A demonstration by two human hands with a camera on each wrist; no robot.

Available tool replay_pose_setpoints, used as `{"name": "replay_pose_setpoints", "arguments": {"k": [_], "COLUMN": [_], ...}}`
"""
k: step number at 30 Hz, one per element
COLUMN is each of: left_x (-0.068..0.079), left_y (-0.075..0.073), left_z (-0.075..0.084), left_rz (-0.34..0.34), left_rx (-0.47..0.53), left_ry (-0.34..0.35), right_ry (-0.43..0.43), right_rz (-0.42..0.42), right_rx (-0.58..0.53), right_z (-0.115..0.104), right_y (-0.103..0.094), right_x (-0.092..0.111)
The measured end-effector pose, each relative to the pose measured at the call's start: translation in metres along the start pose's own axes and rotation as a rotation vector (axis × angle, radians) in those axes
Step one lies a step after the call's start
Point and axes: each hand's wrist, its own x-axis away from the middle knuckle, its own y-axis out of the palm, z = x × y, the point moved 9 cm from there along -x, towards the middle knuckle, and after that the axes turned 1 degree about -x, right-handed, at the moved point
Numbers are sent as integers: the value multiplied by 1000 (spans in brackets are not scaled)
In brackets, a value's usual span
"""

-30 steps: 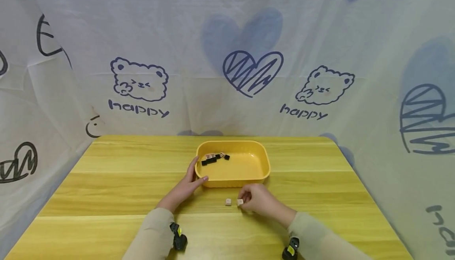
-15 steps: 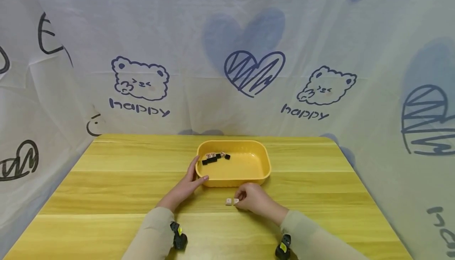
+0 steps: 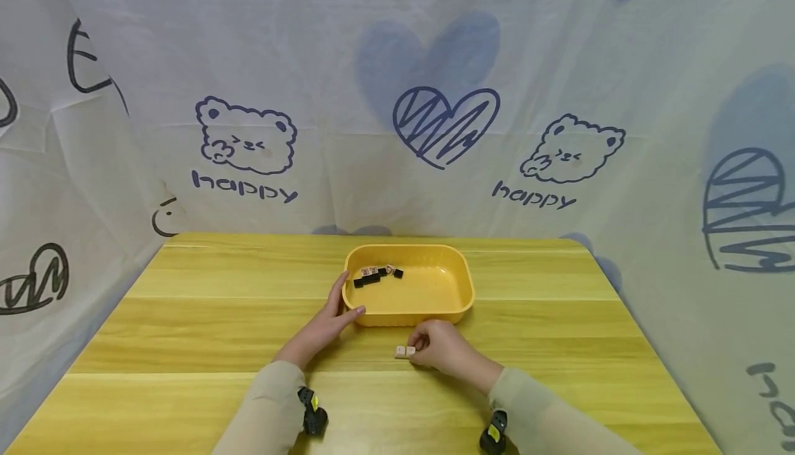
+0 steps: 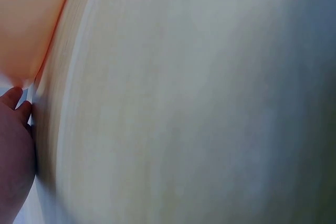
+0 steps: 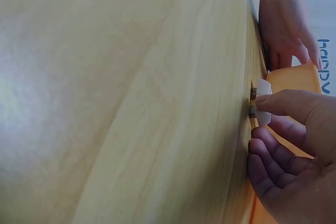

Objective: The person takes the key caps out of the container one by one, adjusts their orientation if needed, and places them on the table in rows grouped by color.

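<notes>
Thumb and index finger of my right hand pinch a small white keycap low over the table, just in front of the basin. Right beside it on the left sits a second white keycap. Seen from the right wrist, both keycaps have a darker block under the white top, and the thumb tip overlaps them. My left hand rests at the left front corner of the yellow basin, fingers fairly straight along its side and thumb at its front rim. The left wrist view catches only part of this hand.
Inside the basin, toward its left, lie several small black pieces and a few white, red-marked pieces. The wood-grain table extends on both sides. Behind it hangs a printed white cloth.
My right hand has slid slightly left with its keycap, closing the gap to the other keycap until they stand side by side. The left hand stays at the basin.
</notes>
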Motion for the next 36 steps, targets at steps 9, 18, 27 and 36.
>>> {"name": "replay_pose_setpoints", "arguments": {"k": [9,18,27,36], "left_x": [11,-2,-1,-1], "left_y": [0,0,-1,0], "left_z": [21,-3,-5,-2], "left_rz": [-25,3,9,-2], "left_rx": [33,-21,-15,-4], "left_ry": [-16,-2,-11,4], "right_ry": [-17,-67,-98,-171], "right_rz": [1,4,-29,8], "right_rx": [3,14,-3,51], "right_z": [1,-5,-18,-46], "right_y": [1,0,-11,-41], "right_x": [-1,0,6,-3]}}
